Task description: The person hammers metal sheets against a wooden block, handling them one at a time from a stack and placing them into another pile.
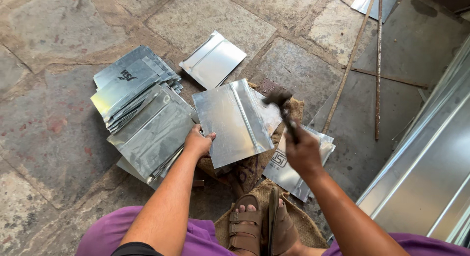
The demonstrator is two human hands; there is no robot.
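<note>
Presently, left hand [198,142]: fingers clamped on the left edge of a rectangular galvanised steel sheet with a raised seam [233,121], holding it flat.
Right hand [303,151]: fingers closed around the handle of a dark-headed hammer [280,102]; hammer head poised over the sheet's upper right corner.
Sheet position: on brown burlap sacking [254,170], in front of a sandalled foot [247,224].
Left of sheet: fanned stack of similar metal sheets [142,114] on the stone floor [44,89].
Beyond: single sheet [213,59]; rusty rods [378,65].

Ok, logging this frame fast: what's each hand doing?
Left hand: closed on the edge of the metal sheet.
Right hand: closed around the hammer handle.
</note>
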